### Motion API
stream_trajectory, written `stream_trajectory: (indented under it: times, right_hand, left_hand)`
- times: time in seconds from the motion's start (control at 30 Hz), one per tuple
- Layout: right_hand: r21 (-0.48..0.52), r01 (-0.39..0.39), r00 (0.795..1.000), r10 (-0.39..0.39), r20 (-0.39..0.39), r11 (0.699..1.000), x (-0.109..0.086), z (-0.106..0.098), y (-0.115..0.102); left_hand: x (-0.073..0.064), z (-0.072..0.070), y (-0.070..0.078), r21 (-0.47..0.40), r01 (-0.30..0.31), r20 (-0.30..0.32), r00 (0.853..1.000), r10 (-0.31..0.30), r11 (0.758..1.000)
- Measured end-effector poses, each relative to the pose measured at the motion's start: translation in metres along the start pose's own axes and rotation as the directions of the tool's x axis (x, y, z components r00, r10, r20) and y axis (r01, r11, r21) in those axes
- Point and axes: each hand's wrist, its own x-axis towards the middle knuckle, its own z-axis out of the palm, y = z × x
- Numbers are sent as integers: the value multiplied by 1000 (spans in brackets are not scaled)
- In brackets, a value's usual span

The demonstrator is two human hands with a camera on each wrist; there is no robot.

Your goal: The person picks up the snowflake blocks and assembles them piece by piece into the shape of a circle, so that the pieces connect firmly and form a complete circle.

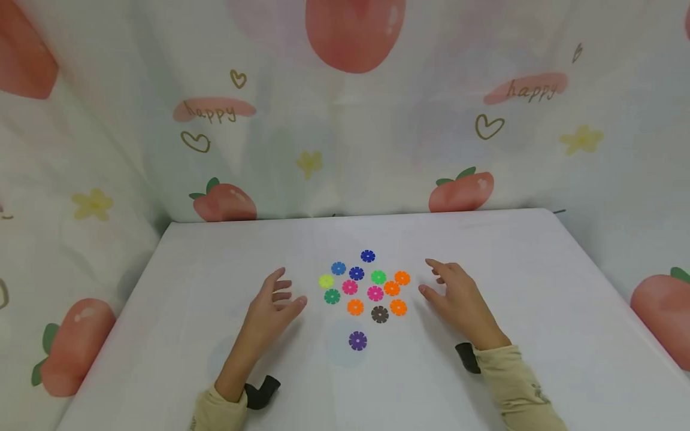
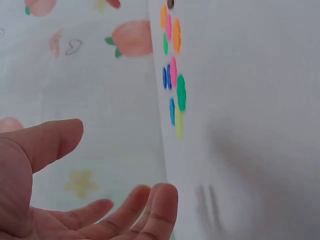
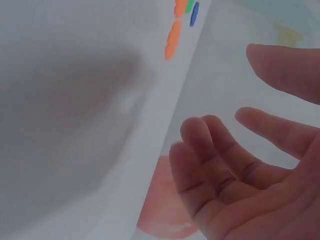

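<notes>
Several notched plastic discs, like snowflake building discs, lie flat in a loose group mid-table in the head view. Among them are a purple disc [image 1: 357, 341] nearest me, a dark brown disc [image 1: 380, 314], a yellow disc [image 1: 326, 281] at the left and an orange disc [image 1: 402, 278] at the right. My left hand [image 1: 273, 308] hovers left of the group, fingers relaxed and holding nothing. On the other side my right hand [image 1: 457, 297] is held above the table, fingers loosely bent and apart from the discs. Both wrist views show bare palms, with a green disc [image 2: 181, 93] beyond the left fingers.
A white table [image 1: 188, 287] carries the discs. Its back edge meets a hanging cloth [image 1: 345, 131] printed with peaches, hearts and flowers. Black curved pieces sit at each wrist, one by the left sleeve [image 1: 221, 413] and one by the right sleeve [image 1: 514, 383].
</notes>
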Motion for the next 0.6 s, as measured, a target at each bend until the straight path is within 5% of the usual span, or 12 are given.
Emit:
stream_trajectory:
  times: [0.17, 0.37, 0.6]
  right_hand:
    - [101, -44, 996, 36, 78, 994, 1, 9, -6]
    - [163, -101, 983, 73, 168, 981, 0, 20, -13]
    - [137, -130, 973, 100, 207, 982, -1, 29, -14]
  left_hand:
    - [-4, 21, 9, 31, 74, 125, 989, -77, 997]
    - [-5, 46, 12, 165, -19, 305, 952, -33, 986]
    - [-6, 68, 21, 345, -147, 368, 930, 10, 927]
